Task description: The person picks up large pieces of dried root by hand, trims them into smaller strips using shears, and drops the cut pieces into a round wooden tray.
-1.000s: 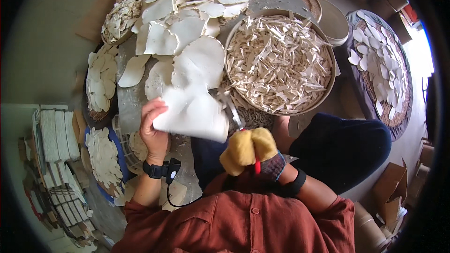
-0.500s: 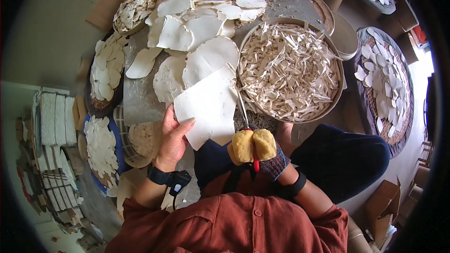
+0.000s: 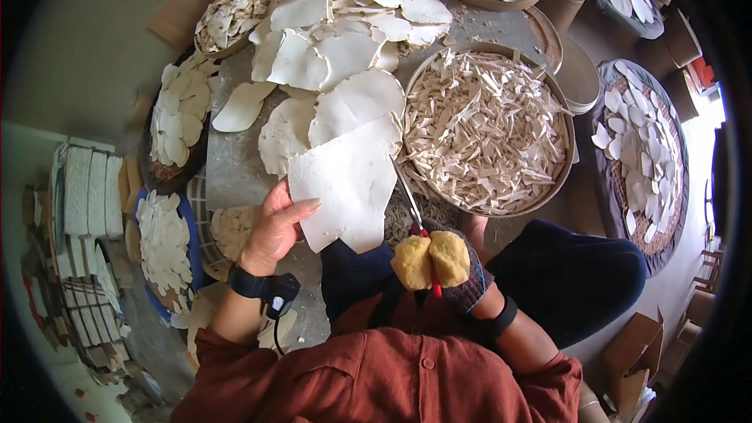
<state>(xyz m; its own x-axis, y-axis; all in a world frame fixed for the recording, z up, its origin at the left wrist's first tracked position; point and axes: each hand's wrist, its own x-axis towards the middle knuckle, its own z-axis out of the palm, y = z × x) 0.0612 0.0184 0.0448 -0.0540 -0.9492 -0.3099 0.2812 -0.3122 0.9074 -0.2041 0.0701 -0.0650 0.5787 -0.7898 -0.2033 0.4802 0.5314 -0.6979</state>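
My left hand (image 3: 272,223) pinches a thin, stiff white sheet (image 3: 345,180) by its left edge, thumb on top. The sheet has a ragged upper right edge and straighter cuts lower down; what it is made of I cannot tell. Wrapped in a dark knitted glove, my right hand (image 3: 477,282) grips scissors (image 3: 410,202) with red handles. Yellow sponge-like padding (image 3: 431,260) covers the handles and hides most of the fingers. The blades point up along the sheet's right edge; whether they touch it is unclear.
A round tray (image 3: 486,129) heaped with narrow white offcuts stands ahead on the right. Larger rough white sheets (image 3: 345,55) pile up ahead. Rounded pieces lie on a tray (image 3: 168,247) at left and a covered basket (image 3: 638,157) at right. A cardboard box (image 3: 633,352) sits lower right.
The scissors and my right hand have shifted slightly down and to the right. The white sheet has turned a little, and its lower edge shows a different outline.
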